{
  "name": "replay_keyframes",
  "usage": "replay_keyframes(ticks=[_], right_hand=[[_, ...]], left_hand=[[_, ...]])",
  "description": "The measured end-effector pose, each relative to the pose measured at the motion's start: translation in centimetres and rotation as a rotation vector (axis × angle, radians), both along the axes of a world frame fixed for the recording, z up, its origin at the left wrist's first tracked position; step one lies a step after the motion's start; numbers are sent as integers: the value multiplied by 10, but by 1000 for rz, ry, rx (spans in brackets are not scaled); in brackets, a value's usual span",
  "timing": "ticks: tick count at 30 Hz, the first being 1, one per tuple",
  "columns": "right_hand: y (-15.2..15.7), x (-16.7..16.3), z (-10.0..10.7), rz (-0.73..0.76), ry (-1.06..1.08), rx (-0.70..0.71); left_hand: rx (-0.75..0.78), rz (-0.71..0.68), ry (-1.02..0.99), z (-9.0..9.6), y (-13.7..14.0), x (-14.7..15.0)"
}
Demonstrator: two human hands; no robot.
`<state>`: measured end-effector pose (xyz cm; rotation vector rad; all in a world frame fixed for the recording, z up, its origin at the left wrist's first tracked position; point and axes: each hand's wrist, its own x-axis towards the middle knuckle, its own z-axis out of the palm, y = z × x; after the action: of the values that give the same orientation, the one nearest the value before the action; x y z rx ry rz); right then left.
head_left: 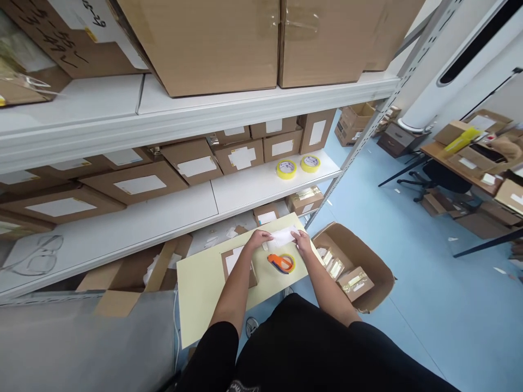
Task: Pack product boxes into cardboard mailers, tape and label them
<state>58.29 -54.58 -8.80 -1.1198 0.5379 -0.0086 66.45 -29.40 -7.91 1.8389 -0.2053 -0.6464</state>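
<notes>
A white slip of paper [283, 237] is stretched between both hands over the pale yellow table [200, 294]. My left hand [260, 239] pinches its left end, and my right hand [301, 241] grips the right end. Just below the slip lies an orange tape dispenser [280, 263] with a yellow roll in it. Beside my left forearm, partly hidden by it, a flat cardboard box [252, 275] with a white label rests on the table.
An open carton [379, 277] holding several taped small boxes stands right of the table. Behind it, a grey shelf [253, 182] carries labelled boxes and two yellow tape rolls [286, 169]. Another open carton [122, 277] is at left. A desk [461, 163] stands at far right.
</notes>
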Motion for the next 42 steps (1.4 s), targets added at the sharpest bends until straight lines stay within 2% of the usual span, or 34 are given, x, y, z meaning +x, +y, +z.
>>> replay_keyframes(ticks=[3,5,8,12,15,17,21,26,28,31,33,35,38,42], right_hand=[[-20,1,6,-142,15,9],[-33,1,12,-166,26,-1],[-34,1,22,-54,-20,16],[-6,-3,39,114,-114,96],[13,-6,52,194,-124,97],[23,-7,62,247,-127,69],[55,-5,78,410,-170,24],[139,-13,87,614,-215,16],[175,-23,89,635,-211,6],[214,-44,88,580,-176,-56],[228,-62,87,563,-148,-116],[234,-82,85,603,-126,-156],[238,-112,85,660,-115,-146],[236,-137,92,609,-159,-115]], left_hand=[[-30,83,2,-1,12,3],[-33,93,9,0,17,4],[-18,98,-13,4,4,2],[-63,162,-117,15,-39,-13],[-153,220,-120,27,-47,-30],[-199,249,-52,36,-31,-45],[-270,324,88,53,33,-90],[-296,370,85,61,104,-156],[-290,487,60,60,125,-177],[-298,742,16,57,153,-199],[-311,882,-3,57,168,-210],[-324,945,-8,60,179,-217],[-352,929,-10,68,185,-225],[-392,898,-36,83,176,-230]])
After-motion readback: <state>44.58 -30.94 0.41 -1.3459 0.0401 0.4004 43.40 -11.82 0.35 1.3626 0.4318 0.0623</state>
